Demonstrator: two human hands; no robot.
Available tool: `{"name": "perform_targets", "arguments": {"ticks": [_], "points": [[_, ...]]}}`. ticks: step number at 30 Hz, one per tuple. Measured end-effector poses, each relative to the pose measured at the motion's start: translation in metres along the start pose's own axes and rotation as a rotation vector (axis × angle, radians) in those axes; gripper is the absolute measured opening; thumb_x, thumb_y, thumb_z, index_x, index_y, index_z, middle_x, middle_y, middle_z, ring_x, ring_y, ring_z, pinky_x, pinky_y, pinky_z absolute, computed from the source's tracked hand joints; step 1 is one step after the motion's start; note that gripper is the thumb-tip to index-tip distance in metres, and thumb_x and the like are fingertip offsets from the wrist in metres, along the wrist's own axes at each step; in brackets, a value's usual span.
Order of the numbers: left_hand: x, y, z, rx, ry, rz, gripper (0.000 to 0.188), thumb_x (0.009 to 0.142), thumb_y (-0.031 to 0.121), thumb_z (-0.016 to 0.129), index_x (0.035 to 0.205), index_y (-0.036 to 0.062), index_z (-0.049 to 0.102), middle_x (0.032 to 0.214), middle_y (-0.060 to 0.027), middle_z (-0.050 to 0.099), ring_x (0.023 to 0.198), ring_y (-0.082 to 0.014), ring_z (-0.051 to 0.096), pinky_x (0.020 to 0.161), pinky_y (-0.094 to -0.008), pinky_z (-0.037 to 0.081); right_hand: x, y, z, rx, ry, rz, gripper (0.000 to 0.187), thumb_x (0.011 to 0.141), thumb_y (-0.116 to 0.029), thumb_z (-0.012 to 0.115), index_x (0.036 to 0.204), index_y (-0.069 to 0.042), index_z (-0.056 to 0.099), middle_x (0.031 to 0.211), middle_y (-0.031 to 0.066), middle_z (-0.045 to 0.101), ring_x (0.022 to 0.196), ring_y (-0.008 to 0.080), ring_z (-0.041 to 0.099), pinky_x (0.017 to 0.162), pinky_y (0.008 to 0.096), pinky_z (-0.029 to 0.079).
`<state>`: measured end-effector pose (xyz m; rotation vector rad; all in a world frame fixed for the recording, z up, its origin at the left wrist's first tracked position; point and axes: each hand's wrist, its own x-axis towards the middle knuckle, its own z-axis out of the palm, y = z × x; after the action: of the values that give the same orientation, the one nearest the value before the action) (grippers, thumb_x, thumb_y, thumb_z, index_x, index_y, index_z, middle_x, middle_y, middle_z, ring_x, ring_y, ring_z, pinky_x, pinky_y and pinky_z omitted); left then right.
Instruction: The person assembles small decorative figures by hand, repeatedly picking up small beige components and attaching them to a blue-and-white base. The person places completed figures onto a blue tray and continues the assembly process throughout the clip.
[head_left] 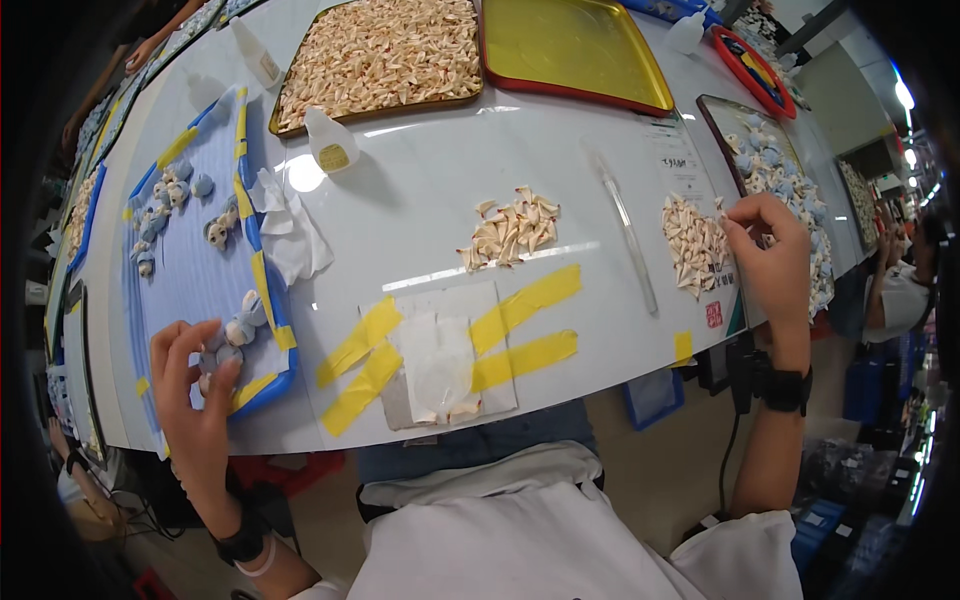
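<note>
My left hand [190, 385] is over the near end of a blue-rimmed tray [285, 365] lined with light blue sheet. Its thumb and fingers close round a small blue-and-white figure [228, 354], partly hidden by them. Other such figures [243, 318] lie touching it, and more sit farther up the tray. On the right, my right hand [772, 250] pinches a small cream pointed piece [719, 204] at the edge of a pile of like pieces [692, 245]. A second, looser pile [512, 228] lies mid-table.
Yellow tape [525, 305] holds a board with a white pad [437, 365] at the near edge. A clear pen-like tool [627, 235], white squeeze bottle [328, 140] and crumpled tissue [292, 235] lie around. Behind are a full tray [385, 60] and a gold tray [575, 45].
</note>
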<state>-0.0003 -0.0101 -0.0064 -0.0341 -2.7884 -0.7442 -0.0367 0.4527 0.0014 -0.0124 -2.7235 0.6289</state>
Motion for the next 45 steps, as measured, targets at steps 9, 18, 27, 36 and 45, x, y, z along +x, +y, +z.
{"name": "perform_targets", "arguments": {"ticks": [9, 18, 27, 36, 45], "points": [[0.009, -0.003, -0.003, -0.112, -0.114, -0.173, 0.023, 0.081, 0.016, 0.057, 0.1, 0.0036, 0.053, 0.095, -0.004, 0.043, 0.082, -0.0124, 0.044, 0.068, -0.0255, 0.038, -0.025, -0.009, -0.016, 0.361, 0.18, 0.056, 0.007, 0.073, 0.006, 0.061, 0.074, 0.004, 0.054, 0.082, 0.0057, 0.058, 0.072, 0.0092, 0.054, 0.067, 0.0218, 0.045], [0.01, -0.011, 0.006, -0.066, -0.158, -0.103, 0.026, 0.085, 0.02, 0.056, 0.106, 0.0062, 0.051, 0.096, -0.0044, 0.047, 0.08, -0.011, 0.044, 0.066, -0.0226, 0.037, -0.091, -0.007, -0.043, 0.649, 0.281, 0.324, 0.017, 0.078, 0.002, 0.059, 0.096, 0.004, 0.059, 0.083, 0.0076, 0.061, 0.073, 0.0112, 0.058, 0.067, 0.0207, 0.046], [0.007, 0.006, 0.003, -0.195, -0.143, -0.199, 0.021, 0.084, 0.014, 0.059, 0.101, 0.0045, 0.05, 0.085, -0.0017, 0.05, 0.073, -0.0065, 0.046, 0.062, -0.0181, 0.035, -0.182, 0.037, -0.046, 0.771, 0.408, 0.516, 0.016, 0.08, -0.004, 0.062, 0.093, 0.004, 0.062, 0.08, 0.0091, 0.062, 0.07, 0.0131, 0.056, 0.066, 0.023, 0.043], [0.013, -0.008, -0.004, -0.15, -0.091, -0.138, 0.024, 0.087, 0.014, 0.056, 0.106, 0.0004, 0.052, 0.095, -0.0042, 0.054, 0.083, -0.008, 0.049, 0.071, -0.0201, 0.039, -0.215, 0.059, -0.045, 0.767, 0.476, 0.657, 0.01, 0.078, 0.0, 0.062, 0.087, 0.003, 0.06, 0.081, 0.007, 0.059, 0.071, 0.012, 0.057, 0.068, 0.0231, 0.046], [-0.048, 0.058, 0.01, -0.835, 0.093, 0.043, 0.029, 0.09, 0.023, 0.051, 0.108, 0.0014, 0.047, 0.114, -0.0147, 0.047, 0.091, -0.0197, 0.053, 0.073, -0.0258, 0.046, -0.146, 0.002, -0.041, 0.882, 0.318, 0.403, 0.011, 0.075, 0.006, 0.06, 0.085, 0.002, 0.056, 0.08, 0.0082, 0.059, 0.073, 0.0125, 0.057, 0.069, 0.0226, 0.046]]}}
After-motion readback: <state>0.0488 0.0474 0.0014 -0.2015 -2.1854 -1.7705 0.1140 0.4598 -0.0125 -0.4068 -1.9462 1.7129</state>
